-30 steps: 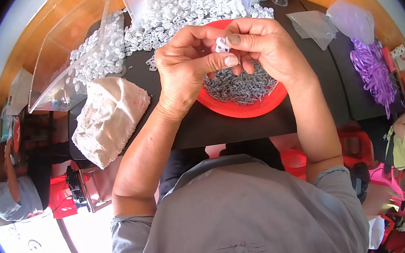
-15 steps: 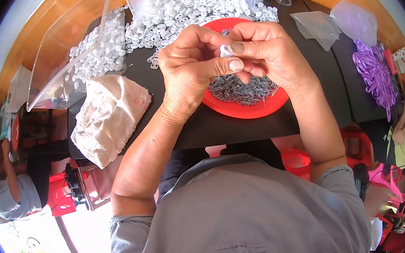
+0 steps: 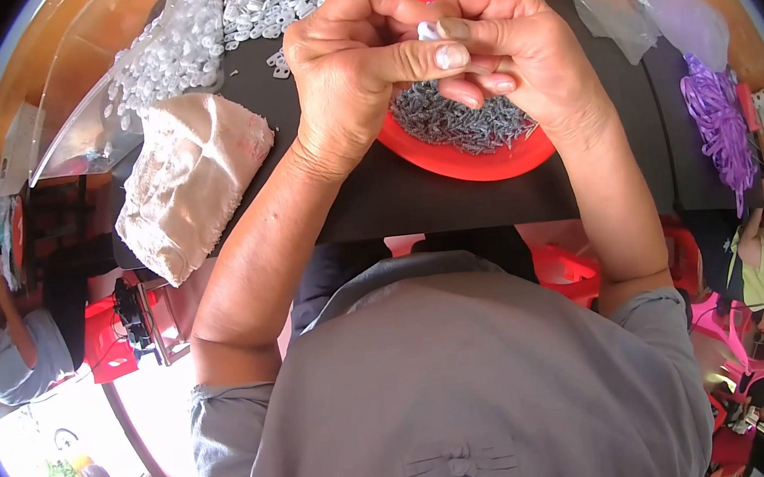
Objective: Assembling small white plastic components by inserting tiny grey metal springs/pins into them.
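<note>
Since the frame half a second ago, the small white plastic piece (image 3: pixel 427 32) has sunk further behind the fingers, leaving little but a smooth edge visible, and the desk (image 3: pixel 615 111) with its things sits higher in view. The piece is held up above the front of a glossy red dish (image 3: pixel 477 168). The right hand (image 3: pixel 539 45) has its grip clamped on it, thumb pressed to its side; the left hand (image 3: pixel 341 66) curls round from the other side, but I cannot tell whether its grip closes on the piece too.

Slim, ridged grey pieces (image 3: pixel 462 118) lie tangled in the dish, partly covered by the hands. Behind, glossy white pieces (image 3: pixel 265 9) with holes are heaped, cut off by the upper edge. A coarse, crumpled cream cloth (image 3: pixel 194 174) bears faint reddish marks, unreadable. Flat purple ribbons (image 3: pixel 720 133) hang looped in a shiny bundle at right, near a filmy, translucent bag (image 3: pixel 615 18).
</note>
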`<state>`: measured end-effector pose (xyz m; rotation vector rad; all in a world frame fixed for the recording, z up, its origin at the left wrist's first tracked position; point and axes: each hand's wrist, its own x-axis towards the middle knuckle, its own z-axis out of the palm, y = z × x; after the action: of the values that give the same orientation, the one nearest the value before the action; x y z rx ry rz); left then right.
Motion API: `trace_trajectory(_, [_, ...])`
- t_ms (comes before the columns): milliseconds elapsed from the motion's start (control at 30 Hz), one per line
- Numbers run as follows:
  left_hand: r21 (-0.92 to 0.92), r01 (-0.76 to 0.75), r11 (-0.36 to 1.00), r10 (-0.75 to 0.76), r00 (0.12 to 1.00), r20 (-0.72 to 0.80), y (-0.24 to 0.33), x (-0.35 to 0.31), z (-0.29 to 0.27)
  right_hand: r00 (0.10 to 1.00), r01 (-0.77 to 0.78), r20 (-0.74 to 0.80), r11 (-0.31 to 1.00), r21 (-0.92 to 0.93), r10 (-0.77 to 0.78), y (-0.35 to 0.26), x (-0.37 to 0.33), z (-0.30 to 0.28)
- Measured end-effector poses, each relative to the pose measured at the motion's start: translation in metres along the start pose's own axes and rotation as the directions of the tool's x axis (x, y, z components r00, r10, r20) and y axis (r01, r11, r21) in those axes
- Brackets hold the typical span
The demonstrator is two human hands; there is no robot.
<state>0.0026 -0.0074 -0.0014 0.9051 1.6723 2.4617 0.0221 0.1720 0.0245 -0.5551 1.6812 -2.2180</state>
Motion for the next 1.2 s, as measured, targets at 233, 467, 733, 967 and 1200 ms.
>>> trace_trajectory(233, [-0.019,-0.111,0.994,0.111,0.994,0.021,0.002,0.001,0.003,1.0,0.011,0.014,0.999,-0.036,-0.011,-0.006,-0.002,0.008])
trace_trajectory(467, [0.03,0.022,0.999,-0.016,0.985,-0.174,-0.001,0.005,0.014,0.954,0.061,-0.272,0.97,-0.237,-0.126,-0.001,0.003,0.004])
trace_trajectory(733, [0.154,0.21,0.966,-0.166,0.952,-0.257,0.007,0.002,0.013,0.892,0.079,-0.386,0.922,-0.378,-0.235,0.004,0.005,0.013])
trace_trajectory(967, [0.134,0.179,0.975,-0.144,0.96,-0.241,0.004,0.002,0.012,0.894,0.062,-0.37,0.888,-0.456,-0.253,0.002,0.005,0.018])
trace_trajectory(1200, [0.168,0.18,0.969,-0.138,0.962,-0.234,0.004,0.001,0.011,0.862,0.124,-0.351,0.823,-0.554,-0.366,0.007,0.007,0.023])
